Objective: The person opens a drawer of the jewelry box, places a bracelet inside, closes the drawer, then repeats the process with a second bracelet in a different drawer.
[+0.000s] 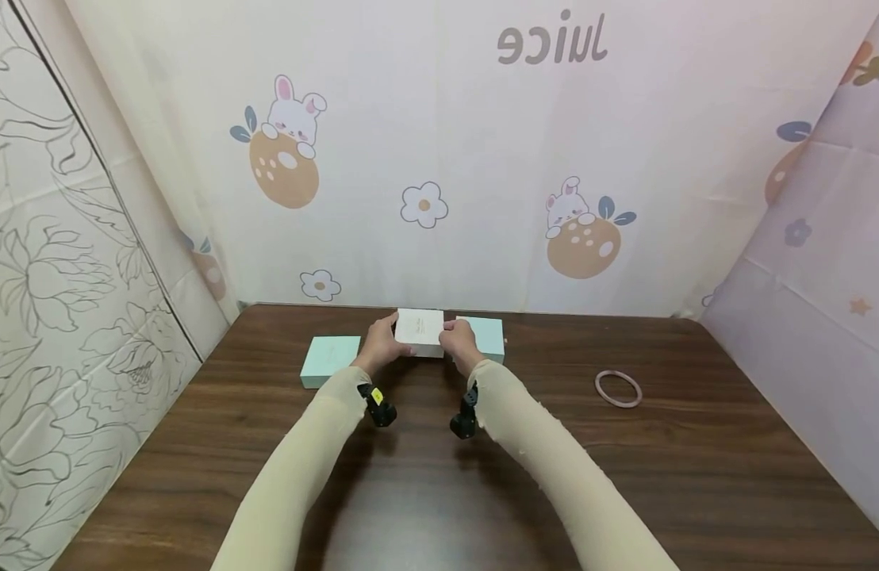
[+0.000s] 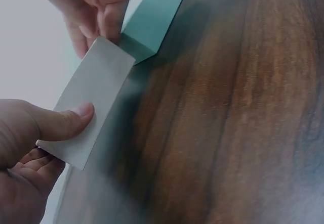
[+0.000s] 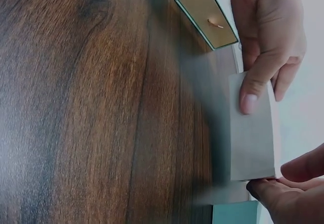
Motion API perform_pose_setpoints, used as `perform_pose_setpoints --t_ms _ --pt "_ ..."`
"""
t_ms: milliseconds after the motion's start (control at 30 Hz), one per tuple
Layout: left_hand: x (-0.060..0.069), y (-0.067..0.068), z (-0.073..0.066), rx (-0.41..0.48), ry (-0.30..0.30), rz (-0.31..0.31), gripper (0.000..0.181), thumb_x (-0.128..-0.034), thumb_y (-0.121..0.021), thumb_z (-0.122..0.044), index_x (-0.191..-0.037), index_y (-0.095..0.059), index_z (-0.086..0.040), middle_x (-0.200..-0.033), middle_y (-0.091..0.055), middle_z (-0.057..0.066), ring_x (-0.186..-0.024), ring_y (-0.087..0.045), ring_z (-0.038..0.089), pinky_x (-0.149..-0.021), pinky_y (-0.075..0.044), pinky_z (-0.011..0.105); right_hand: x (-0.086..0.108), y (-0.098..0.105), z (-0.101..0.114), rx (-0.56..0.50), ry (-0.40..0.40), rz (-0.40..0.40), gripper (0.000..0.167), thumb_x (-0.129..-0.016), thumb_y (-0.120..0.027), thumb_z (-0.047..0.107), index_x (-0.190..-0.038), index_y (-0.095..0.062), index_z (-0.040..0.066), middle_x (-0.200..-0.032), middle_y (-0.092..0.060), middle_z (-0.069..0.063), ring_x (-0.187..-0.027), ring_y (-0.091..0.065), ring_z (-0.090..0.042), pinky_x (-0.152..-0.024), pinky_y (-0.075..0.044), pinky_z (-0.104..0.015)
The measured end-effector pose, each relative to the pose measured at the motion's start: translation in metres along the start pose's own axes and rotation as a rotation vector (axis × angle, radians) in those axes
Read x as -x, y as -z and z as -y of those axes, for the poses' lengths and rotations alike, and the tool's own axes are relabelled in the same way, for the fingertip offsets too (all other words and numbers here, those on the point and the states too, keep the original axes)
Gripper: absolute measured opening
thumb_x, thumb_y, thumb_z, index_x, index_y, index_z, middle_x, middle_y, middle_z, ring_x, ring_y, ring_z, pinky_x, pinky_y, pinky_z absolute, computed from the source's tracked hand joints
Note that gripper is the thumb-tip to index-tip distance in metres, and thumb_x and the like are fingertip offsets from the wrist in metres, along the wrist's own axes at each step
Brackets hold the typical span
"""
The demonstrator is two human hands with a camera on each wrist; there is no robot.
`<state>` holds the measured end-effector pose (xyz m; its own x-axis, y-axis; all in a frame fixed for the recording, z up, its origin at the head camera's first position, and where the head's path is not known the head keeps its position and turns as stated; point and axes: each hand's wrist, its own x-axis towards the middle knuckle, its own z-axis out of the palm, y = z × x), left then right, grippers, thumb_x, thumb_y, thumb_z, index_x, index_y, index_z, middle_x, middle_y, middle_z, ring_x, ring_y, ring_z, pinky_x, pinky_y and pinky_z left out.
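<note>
Near the table's back edge, a small white box [image 1: 420,330] with gold print on its top is between both hands. My left hand [image 1: 382,346] grips its left end, the thumb [image 2: 71,124] lying flat on the front face. At the box's right end my right hand [image 1: 459,342] pinches with curled fingers, seen close in the right wrist view [image 3: 298,188]. What the right fingertips hold there is partly hidden. A mint-green box [image 1: 330,358] lies left of my left hand. Another mint-green box [image 1: 485,337] stands just behind and right of my right hand.
A pale pink ring [image 1: 618,388] lies on the dark wooden table [image 1: 668,476] to the right. The left mint-green box has a tan drawer front [image 3: 208,17] with a small loop. A printed curtain [image 1: 482,262] hangs behind the table.
</note>
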<state>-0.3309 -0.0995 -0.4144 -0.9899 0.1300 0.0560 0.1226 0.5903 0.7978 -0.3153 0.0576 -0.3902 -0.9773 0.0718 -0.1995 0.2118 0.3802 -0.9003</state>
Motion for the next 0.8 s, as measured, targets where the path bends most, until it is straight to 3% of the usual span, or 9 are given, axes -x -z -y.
perform_pose_setpoints --t_ms 67,133,167,233,267,333,533,800 --pt "0.0 -0.002 0.002 0.002 0.015 -0.004 0.085 -0.0715 -0.082 0.0 -0.144 -0.037 0.003 -0.139 -0.047 0.018 -0.122 -0.046 0.028 -0.104 -0.031 0.041 -0.002 -0.002 0.001 0.015 -0.014 0.004 0.04 -0.09 -0.041 -0.004 -0.128 -0.054 -0.007 -0.131 -0.051 -0.02 -0.121 -0.047 -0.028 -0.097 -0.04 -0.039" --pt "0.0 -0.004 0.004 0.003 0.03 -0.012 0.086 -0.0716 -0.082 0.001 -0.144 -0.036 0.003 -0.141 -0.045 0.019 -0.122 -0.045 0.028 -0.105 -0.031 0.041 -0.004 -0.005 0.001 0.036 -0.02 0.013 0.023 -0.089 -0.04 -0.005 -0.099 -0.061 -0.008 -0.102 -0.058 -0.017 -0.094 -0.053 -0.023 -0.081 -0.045 -0.032" --pt "0.0 -0.004 0.004 0.007 0.038 -0.014 0.086 -0.0713 -0.082 0.001 -0.144 -0.036 0.003 -0.141 -0.045 0.018 -0.122 -0.045 0.028 -0.105 -0.031 0.041 -0.004 -0.006 0.001 0.047 -0.018 0.015 0.017 -0.088 -0.04 -0.005 -0.083 -0.056 -0.005 -0.087 -0.054 -0.013 -0.08 -0.05 -0.021 -0.071 -0.042 -0.029" --pt "0.0 -0.006 0.005 -0.005 0.039 -0.027 0.085 -0.0697 -0.083 0.002 -0.143 -0.039 0.003 -0.138 -0.048 0.019 -0.118 -0.047 0.028 -0.102 -0.033 0.041 -0.005 -0.007 0.0 0.061 -0.011 0.029 0.025 -0.087 -0.039 -0.006 -0.065 -0.037 0.004 -0.066 -0.037 -0.006 -0.06 -0.033 -0.018 -0.056 -0.03 -0.029" --pt "0.0 -0.006 0.006 -0.004 0.046 -0.028 0.085 -0.0696 -0.082 0.002 -0.143 -0.039 0.002 -0.138 -0.048 0.018 -0.118 -0.047 0.028 -0.102 -0.033 0.041 -0.005 -0.008 0.0 0.063 -0.009 0.04 0.03 -0.087 -0.039 -0.007 -0.063 -0.028 0.008 -0.062 -0.026 -0.004 -0.056 -0.023 -0.018 -0.053 -0.024 -0.03" --pt "-0.001 -0.008 0.008 0.001 0.059 -0.029 0.085 -0.0695 -0.082 0.003 -0.143 -0.04 0.001 -0.138 -0.048 0.018 -0.118 -0.047 0.027 -0.102 -0.033 0.041 -0.004 -0.009 0.0 0.07 0.002 0.044 0.036 -0.087 -0.039 -0.007 -0.059 -0.024 0.011 -0.057 -0.02 -0.001 -0.051 -0.016 -0.015 -0.049 -0.021 -0.029" --pt "0.001 -0.009 0.011 0.016 0.074 -0.021 0.086 -0.0722 -0.08 0.004 -0.145 -0.034 0.003 -0.144 -0.041 0.019 -0.127 -0.041 0.029 -0.106 -0.029 0.042 -0.004 -0.011 -0.002 0.083 0.011 0.054 0.037 -0.087 -0.039 -0.006 -0.059 -0.023 0.012 -0.055 -0.018 0.0 -0.05 -0.014 -0.015 -0.048 -0.02 -0.029" --pt "0.003 -0.01 0.012 0.008 0.08 0.004 0.087 -0.0736 -0.079 0.003 -0.147 -0.032 0.0 -0.144 -0.041 0.018 -0.125 -0.042 0.029 -0.105 -0.03 0.042 -0.006 -0.014 -0.003 0.105 -0.027 0.05 0.036 -0.088 -0.04 -0.005 -0.06 -0.026 0.012 -0.056 -0.02 -0.001 -0.05 -0.017 -0.016 -0.048 -0.022 -0.03"
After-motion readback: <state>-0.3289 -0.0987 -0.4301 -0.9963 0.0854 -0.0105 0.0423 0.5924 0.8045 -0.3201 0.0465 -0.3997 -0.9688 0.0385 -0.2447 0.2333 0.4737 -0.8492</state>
